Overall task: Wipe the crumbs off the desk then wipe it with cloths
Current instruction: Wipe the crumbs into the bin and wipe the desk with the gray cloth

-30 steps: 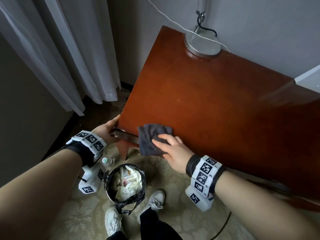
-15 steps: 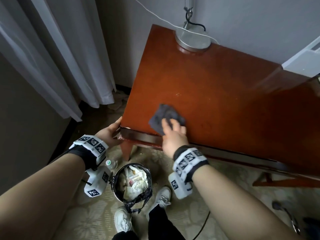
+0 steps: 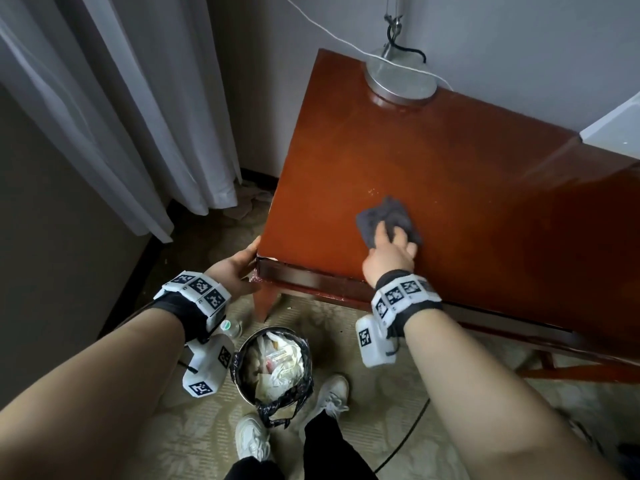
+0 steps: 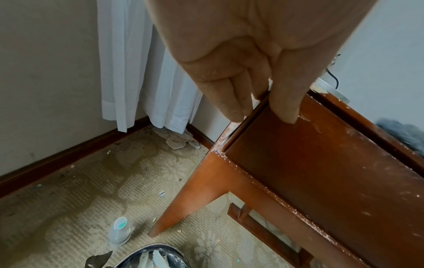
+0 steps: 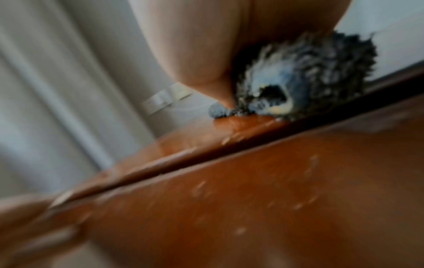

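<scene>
A reddish-brown wooden desk [image 3: 485, 202] fills the right of the head view. A few pale crumbs [image 3: 372, 192] lie on it just beyond a bunched grey cloth [image 3: 398, 213]. My right hand [image 3: 388, 254] lies on the cloth with fingers curled into it, pressing it onto the desk top a little in from the front edge. In the blurred right wrist view the cloth [image 5: 309, 72] is wadded under my palm. My left hand [image 3: 235, 268] is cupped against the desk's near left corner, its fingers [image 4: 224, 90] straight along the edge, holding nothing. Pale specks dot the drawer front [image 4: 321, 172].
A round bin [image 3: 273, 365] with a black liner and rubbish stands on the carpet below the corner, between my shoes. A small bottle [image 4: 119, 230] stands beside it. A metal lamp base [image 3: 400, 77] sits at the desk's back edge. White curtains [image 3: 138, 133] hang at left.
My right hand has slid the cloth from the front edge away from me and to the right, farther onto the desk. The left hand has stayed at the corner.
</scene>
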The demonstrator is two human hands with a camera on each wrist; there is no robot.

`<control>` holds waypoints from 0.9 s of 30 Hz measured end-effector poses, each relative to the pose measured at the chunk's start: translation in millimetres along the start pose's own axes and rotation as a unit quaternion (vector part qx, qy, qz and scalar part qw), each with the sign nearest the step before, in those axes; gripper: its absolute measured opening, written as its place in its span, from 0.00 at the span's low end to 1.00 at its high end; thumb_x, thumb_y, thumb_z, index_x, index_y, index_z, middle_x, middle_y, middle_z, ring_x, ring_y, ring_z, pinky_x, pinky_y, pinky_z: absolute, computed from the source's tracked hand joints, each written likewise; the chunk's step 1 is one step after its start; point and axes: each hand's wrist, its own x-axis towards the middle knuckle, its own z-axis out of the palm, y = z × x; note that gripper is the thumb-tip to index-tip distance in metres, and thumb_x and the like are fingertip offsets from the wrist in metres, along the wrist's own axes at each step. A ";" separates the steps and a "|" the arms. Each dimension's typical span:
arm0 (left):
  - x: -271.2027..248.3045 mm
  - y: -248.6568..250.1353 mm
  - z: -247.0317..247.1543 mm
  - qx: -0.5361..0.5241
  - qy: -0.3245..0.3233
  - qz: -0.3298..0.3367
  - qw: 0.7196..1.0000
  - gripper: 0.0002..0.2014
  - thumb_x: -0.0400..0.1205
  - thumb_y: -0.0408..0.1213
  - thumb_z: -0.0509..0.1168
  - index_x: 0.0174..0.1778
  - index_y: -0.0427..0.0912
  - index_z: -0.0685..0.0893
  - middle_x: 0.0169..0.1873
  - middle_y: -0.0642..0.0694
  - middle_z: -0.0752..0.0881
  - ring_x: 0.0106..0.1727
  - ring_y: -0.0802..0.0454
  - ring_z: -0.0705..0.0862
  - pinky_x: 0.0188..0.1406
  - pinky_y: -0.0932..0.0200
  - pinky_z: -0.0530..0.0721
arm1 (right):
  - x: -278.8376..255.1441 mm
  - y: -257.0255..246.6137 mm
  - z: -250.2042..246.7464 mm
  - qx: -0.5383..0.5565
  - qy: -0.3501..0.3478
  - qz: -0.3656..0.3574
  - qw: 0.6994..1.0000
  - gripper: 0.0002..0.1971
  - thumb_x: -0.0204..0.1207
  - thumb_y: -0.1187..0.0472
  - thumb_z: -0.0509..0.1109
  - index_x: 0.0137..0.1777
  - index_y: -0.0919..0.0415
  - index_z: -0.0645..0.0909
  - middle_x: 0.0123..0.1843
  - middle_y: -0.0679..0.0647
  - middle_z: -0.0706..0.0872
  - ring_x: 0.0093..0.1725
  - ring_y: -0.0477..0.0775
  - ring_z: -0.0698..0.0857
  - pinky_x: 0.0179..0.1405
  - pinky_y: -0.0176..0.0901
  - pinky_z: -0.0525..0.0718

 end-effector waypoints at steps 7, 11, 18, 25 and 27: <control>-3.9 14.1 3.6 -0.006 0.100 -0.033 0.994 0.34 0.77 0.16 0.63 0.78 0.37 0.62 0.70 0.39 0.76 0.69 0.51 0.75 0.51 0.72 0.72 | -43.9 -47.4 21.5 0.001 -0.081 -0.362 0.929 0.27 0.82 0.66 0.56 0.81 0.53 0.61 0.81 0.53 0.62 0.75 0.61 0.63 0.76 0.41 0.56; -0.7 32.3 -1.3 -0.064 0.089 -0.029 0.994 0.40 0.75 0.07 0.52 0.81 0.40 0.54 0.76 0.45 0.67 0.77 0.47 0.67 0.56 0.67 0.77 | 9.0 -13.9 -29.1 0.118 0.050 -0.254 0.959 0.26 0.81 0.67 0.58 0.79 0.58 0.65 0.79 0.59 0.67 0.76 0.61 0.67 0.78 0.44 0.59; 10.6 46.1 0.4 -0.061 0.126 -0.059 0.988 0.40 0.75 0.13 0.55 0.81 0.49 0.59 0.76 0.45 0.69 0.76 0.50 0.69 0.74 0.52 0.71 | 100.4 33.5 -60.1 0.014 -0.016 0.091 0.996 0.32 0.81 0.64 0.57 0.83 0.52 0.50 0.84 0.57 0.49 0.78 0.67 0.57 0.77 0.61 0.60; 16.5 60.1 7.2 -0.095 0.226 -0.052 0.968 0.21 0.85 0.36 0.59 0.75 0.45 0.71 0.67 0.46 0.79 0.70 0.51 0.76 0.70 0.63 0.68 | 29.3 -33.7 -15.0 -0.112 -0.121 -0.410 0.897 0.29 0.81 0.65 0.58 0.81 0.48 0.59 0.84 0.50 0.52 0.76 0.64 0.60 0.78 0.45 0.56; 19.4 65.5 6.9 -0.117 0.238 -0.064 0.962 0.18 0.86 0.38 0.56 0.73 0.46 0.74 0.66 0.43 0.81 0.68 0.49 0.78 0.71 0.59 0.71 | 24.4 -31.9 -25.2 -0.089 -0.175 -0.437 0.878 0.27 0.82 0.67 0.56 0.80 0.51 0.61 0.83 0.50 0.58 0.79 0.59 0.60 0.78 0.39 0.51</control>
